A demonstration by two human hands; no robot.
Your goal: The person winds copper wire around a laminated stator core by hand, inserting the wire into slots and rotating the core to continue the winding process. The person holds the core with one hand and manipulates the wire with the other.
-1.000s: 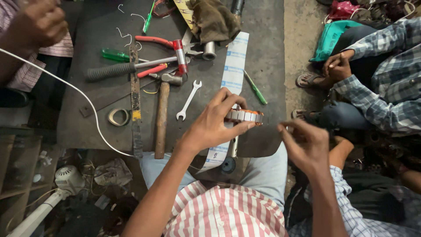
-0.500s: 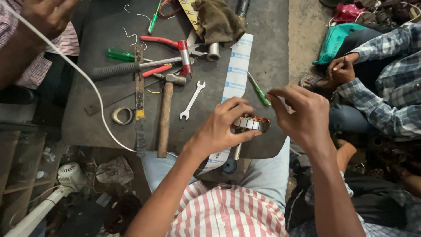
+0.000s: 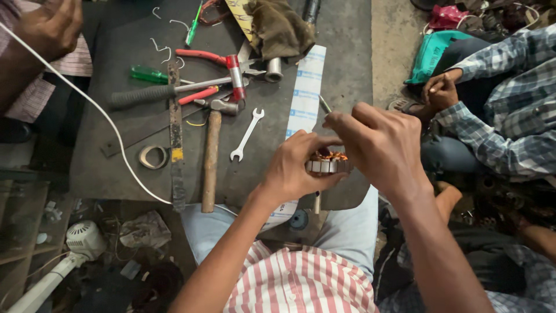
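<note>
Copper-wound motor stator (image 3: 328, 162) is gripped by the left hand (image 3: 295, 171) above the dark work board (image 3: 116, 168). The right hand (image 3: 379, 145) is closed — fingertips pinched at its top edge — with a spanner (image 3: 247, 134) and hammer (image 3: 211, 153) lying nearby.

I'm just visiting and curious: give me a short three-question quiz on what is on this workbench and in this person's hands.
1. True or false: the left hand grips a small round metal part with copper windings.
2. Which tool lies just left of the long white strip? A) spanner B) saw C) paintbrush
3. Fill in: the wooden-handled ______ lies left of the spanner.

Key
1. True; the right hand comes to the part from the other side.
2. A
3. hammer
</note>
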